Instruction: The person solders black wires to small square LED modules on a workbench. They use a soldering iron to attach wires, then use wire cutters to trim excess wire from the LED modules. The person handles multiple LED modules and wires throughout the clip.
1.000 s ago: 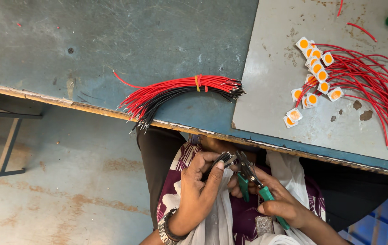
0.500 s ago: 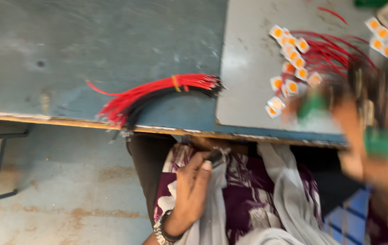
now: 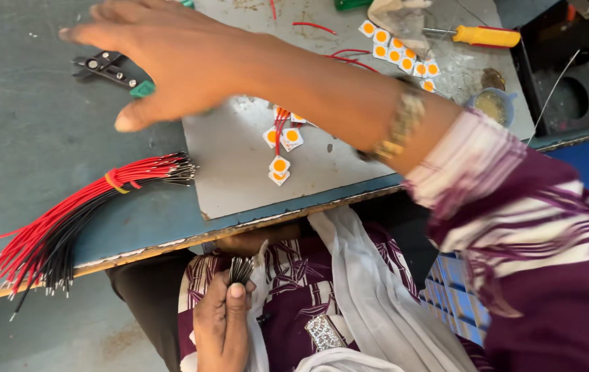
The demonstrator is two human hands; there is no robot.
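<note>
My right hand [image 3: 170,52] reaches out over the blue-grey table [image 3: 25,151], fingers spread and holding nothing. Just beneath and left of it lie wire cutters [image 3: 105,67] with green handles. My left hand [image 3: 222,320] rests in my lap, shut on a small bunch of short black wires [image 3: 240,269] that stick up from the fist. A bundle of red and black wires [image 3: 80,217] tied with a yellow band lies on the table at the left, its ends overhanging the front edge.
A grey plate [image 3: 239,165] on the table carries several small white squares with orange centres [image 3: 280,165] and loose red wires. A yellow-handled screwdriver [image 3: 484,36], a small dish [image 3: 493,105] and a black block with a round hole [image 3: 570,96] sit at the far right.
My right hand left my lap, carried the green-handled cutters up to the table and now hovers open over them. My left hand stays in my lap with the black wires.
</note>
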